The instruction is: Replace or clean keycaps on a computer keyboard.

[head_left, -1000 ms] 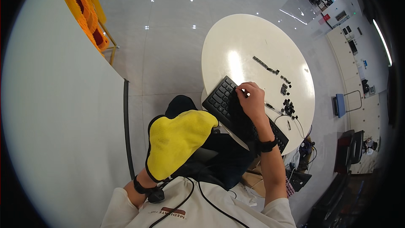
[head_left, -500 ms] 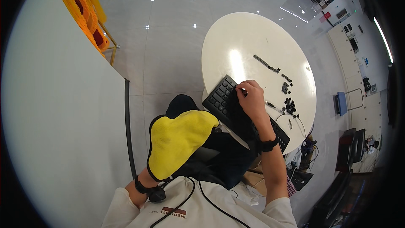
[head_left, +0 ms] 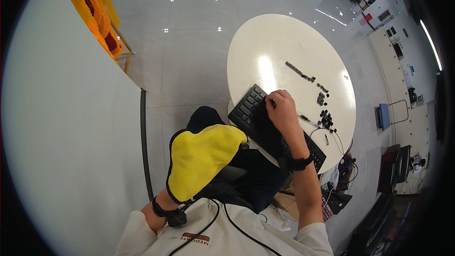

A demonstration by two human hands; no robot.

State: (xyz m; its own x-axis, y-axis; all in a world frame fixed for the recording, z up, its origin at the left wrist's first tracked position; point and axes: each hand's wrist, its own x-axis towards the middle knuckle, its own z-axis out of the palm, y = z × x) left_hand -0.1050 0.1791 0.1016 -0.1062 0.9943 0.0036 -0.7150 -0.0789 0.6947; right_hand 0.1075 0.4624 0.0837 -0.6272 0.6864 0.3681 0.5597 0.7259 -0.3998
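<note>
Round white surface [head_left: 279, 38]; yellow cloth [head_left: 204, 159] hides the left hand, grip untellable. Black keyboard [head_left: 246, 112] at the near edge, right hand [head_left: 283, 110] pinching there, contents hidden. Seemingly partway: loose keys [head_left: 325, 119] scattered, others still seated.

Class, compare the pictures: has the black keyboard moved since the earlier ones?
No: judged against the round white table, the black keyboard shows no visible shift in any direction.

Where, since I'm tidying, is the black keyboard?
Centre-right in the head view: the keyboard lies at the near edge of the white table, under the right hand.
</note>
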